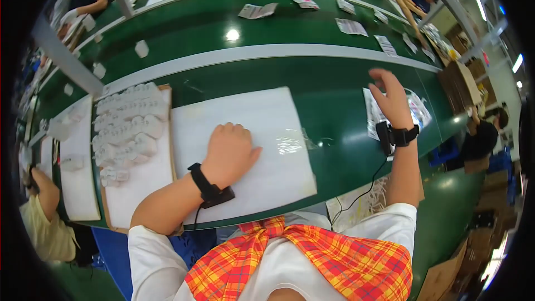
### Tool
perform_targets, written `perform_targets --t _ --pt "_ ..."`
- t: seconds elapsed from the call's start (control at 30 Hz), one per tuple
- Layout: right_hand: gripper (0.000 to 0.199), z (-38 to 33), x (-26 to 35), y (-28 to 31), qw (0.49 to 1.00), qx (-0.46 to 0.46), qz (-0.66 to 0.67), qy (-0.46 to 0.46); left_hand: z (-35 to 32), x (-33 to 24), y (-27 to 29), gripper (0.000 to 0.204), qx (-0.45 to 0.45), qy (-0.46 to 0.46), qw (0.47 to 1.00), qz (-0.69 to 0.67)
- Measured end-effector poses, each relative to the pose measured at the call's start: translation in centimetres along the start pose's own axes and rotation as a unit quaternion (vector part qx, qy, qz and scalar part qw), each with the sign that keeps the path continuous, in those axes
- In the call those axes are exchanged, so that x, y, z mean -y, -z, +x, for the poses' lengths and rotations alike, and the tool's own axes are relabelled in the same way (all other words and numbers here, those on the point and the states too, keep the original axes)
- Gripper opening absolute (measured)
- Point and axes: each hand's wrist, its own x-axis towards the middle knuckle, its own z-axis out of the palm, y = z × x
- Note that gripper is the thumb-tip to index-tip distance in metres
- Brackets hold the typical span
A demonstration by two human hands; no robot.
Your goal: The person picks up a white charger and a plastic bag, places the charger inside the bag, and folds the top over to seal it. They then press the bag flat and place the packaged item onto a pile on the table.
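My left hand [229,153] rests on a white sheet [239,112] in the middle of the green table, knuckles up. Its fingers curl under and its thumb stands out to the right; anything inside them is hidden. Small clear plastic pieces [290,141] lie on the sheet to its right. Farther right, my right hand [392,97] is raised with its fingers apart and nothing in them. Behind and below it lies a pile of shiny plastic packets [419,112]. To the left, rows of small white translucent bottles [125,125] sit on a board with a white surface.
A pale rail [267,54] crosses behind the work table. Beyond it, a green belt [189,33] carries several flat packets [351,27] and a white bottle [141,49]. Grey posts [69,58] stand at the left. Cardboard boxes [460,85] and co-workers are at both sides.
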Motion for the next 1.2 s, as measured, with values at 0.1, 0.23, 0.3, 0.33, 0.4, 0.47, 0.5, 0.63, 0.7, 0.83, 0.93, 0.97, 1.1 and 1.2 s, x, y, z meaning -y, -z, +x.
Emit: perform_targets --t 0.1,0.23,0.3,0.33,0.4,0.47,0.5,0.63,0.7,0.83,0.93,0.97,1.1,1.2 --pt "0.035 -3.9 -5.3 1.6 0.969 0.206 -0.071 -0.115 -0.2 0.1 0.2 0.034 0.013 0.001 1.000 -0.009" --pt "0.036 -9.6 -12.6 0.8 0.990 0.040 -0.135 -0.009 -0.1 0.1 -0.7 0.032 0.015 0.000 1.000 -0.027" --pt "0.041 -11.2 -15.9 1.0 0.983 0.119 -0.105 -0.090 -0.3 -0.2 -0.9 0.030 0.008 0.003 0.998 -0.055" --pt "0.042 -11.8 -17.2 1.5 0.983 0.107 -0.145 -0.020 0.1 -0.3 -1.4 0.030 0.007 0.002 0.998 -0.061" --pt "0.047 -11.8 -18.4 2.4 0.978 0.119 -0.169 0.017 0.0 -0.4 -1.9 0.029 -0.027 -0.014 0.997 -0.064" --pt "0.049 -10.3 -18.9 3.0 0.954 0.211 -0.205 -0.062 -0.6 -0.3 -1.4 0.030 -0.015 0.023 0.999 -0.046" --pt "0.049 -10.3 -19.5 3.4 0.954 0.213 -0.207 -0.053 -0.4 -0.5 -1.4 0.030 -0.001 0.020 0.999 -0.047" --pt "0.051 -8.4 -19.0 3.5 0.929 0.221 -0.281 0.093 -0.5 0.2 -1.4 0.028 -0.001 0.026 0.998 -0.052" --pt "0.045 -8.5 -16.4 3.1 0.965 0.180 -0.189 0.036 -0.5 0.4 -1.5 0.028 -0.007 0.031 0.998 -0.054" --pt "0.045 -8.2 -17.5 3.9 0.971 0.177 -0.162 -0.004 -0.1 0.5 -1.6 0.028 -0.023 0.021 0.997 -0.065" --pt "0.043 -7.8 -17.9 4.1 0.957 0.204 -0.208 -0.006 -0.2 0.5 -1.4 0.030 0.019 0.032 0.997 -0.072" --pt "0.039 -7.6 -17.9 4.3 0.944 0.220 -0.247 0.000 -0.1 0.5 -1.4 0.030 0.020 0.033 0.997 -0.071" --pt "0.037 -6.4 -13.9 4.0 0.929 0.192 -0.307 0.078 -0.3 0.7 -1.3 0.030 0.007 0.028 0.997 -0.074" --pt "0.032 -4.7 -1.2 2.5 0.964 0.128 -0.196 0.122 -0.2 0.6 -1.5 0.026 0.012 0.031 0.996 -0.080"
